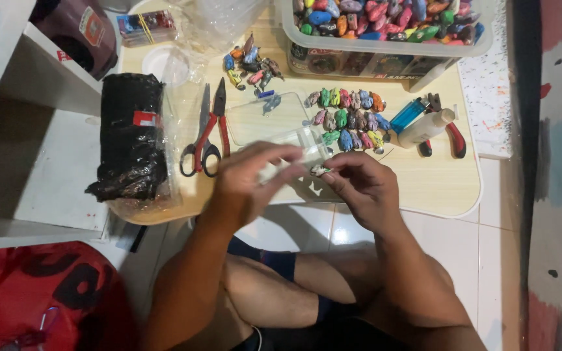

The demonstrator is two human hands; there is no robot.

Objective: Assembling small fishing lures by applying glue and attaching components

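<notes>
My left hand (250,181) pinches a small clear plastic bag (308,153) over the front edge of a low wooden table (424,185). My right hand (360,185) holds a small pale toy car (321,170) at its fingertips, right beside the bag's mouth. Both hands are close together, almost touching. Behind them several small coloured toy cars (349,119) lie in rows on the table, and a looser cluster of toy cars (252,64) lies further back.
A clear bin of coloured toy cars (385,26) stands at the back. Scissors (200,140) and red-handled pliers (219,117) lie left of a clear plastic sheet (265,117). A black plastic roll (131,136) sits at the left, a blue lighter (408,115), white bottle (427,127) and red-handled tool (453,136) at the right.
</notes>
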